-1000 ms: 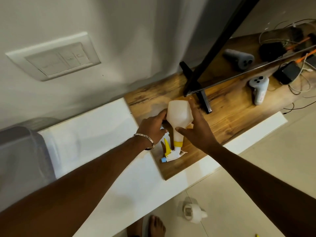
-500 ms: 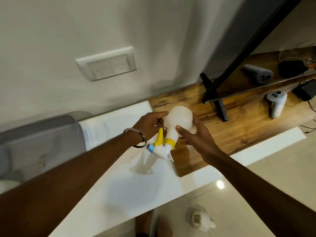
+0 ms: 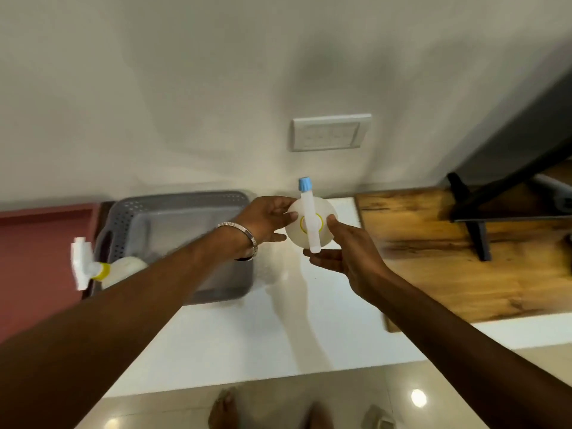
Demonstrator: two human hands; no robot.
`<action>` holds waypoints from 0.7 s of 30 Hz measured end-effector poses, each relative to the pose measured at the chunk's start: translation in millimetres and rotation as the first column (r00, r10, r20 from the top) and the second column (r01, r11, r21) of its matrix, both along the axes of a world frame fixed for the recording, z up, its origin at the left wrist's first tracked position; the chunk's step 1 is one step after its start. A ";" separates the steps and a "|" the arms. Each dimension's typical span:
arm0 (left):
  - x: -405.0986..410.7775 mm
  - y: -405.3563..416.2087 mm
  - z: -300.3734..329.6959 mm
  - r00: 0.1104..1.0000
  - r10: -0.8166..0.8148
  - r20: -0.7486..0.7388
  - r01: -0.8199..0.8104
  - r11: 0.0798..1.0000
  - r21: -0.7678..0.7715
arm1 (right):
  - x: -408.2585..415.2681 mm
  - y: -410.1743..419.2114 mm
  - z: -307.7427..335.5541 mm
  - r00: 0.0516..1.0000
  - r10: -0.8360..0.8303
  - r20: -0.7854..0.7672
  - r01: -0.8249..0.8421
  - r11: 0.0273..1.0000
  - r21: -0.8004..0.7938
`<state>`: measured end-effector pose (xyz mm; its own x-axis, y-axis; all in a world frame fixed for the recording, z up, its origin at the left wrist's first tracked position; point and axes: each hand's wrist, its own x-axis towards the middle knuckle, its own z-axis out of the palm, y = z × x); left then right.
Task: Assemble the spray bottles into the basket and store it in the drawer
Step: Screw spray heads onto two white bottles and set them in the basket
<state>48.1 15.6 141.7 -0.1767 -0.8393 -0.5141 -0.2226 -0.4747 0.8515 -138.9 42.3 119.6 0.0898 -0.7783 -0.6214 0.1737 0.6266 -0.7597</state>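
I hold a white spray bottle point(image 3: 296, 233) upright over the white counter, seen from above, its white trigger head with a blue nozzle tip pointing at the wall. My left hand point(image 3: 265, 218) grips its left side and my right hand point(image 3: 346, 252) cups its right and near side. A grey perforated basket point(image 3: 182, 201) stands on the counter just left of the bottle. A second white spray bottle point(image 3: 123, 267) with a yellow collar lies in the basket's near left corner, its head sticking out over the rim. My left forearm hides part of the basket.
A wooden board point(image 3: 464, 267) lies on the right of the white counter point(image 3: 278, 335), carrying a black stand point(image 3: 476, 230). A switch plate point(image 3: 329, 132) is on the wall behind. A red surface point(image 3: 37, 258) adjoins the basket at left. My feet show on the tiled floor below.
The bottle has turned from tilted to upright and moved left off the wooden board to beside the basket. My view has swung left, bringing the basket and the second bottle into sight.
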 end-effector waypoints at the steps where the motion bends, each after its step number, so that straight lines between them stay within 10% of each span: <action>1: 15.7 2.1 5.3 1.000 0.017 0.003 -0.017 1.000 -0.010 | 16.1 -1.3 5.8 1.000 0.012 -0.011 -0.012 1.000 0.007; 21: 316.6 -14.3 10.0 0.969 0.228 0.095 -0.218 0.971 -0.098 | 323.5 -29.0 20.7 0.984 0.137 -0.118 -0.143 0.989 -0.049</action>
<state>364.7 1.3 151.7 0.0708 -0.8935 -0.4434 -0.2094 -0.4479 0.8692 184.6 13.3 140.2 0.1314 -0.7973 -0.5892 -0.0023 0.5941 -0.8044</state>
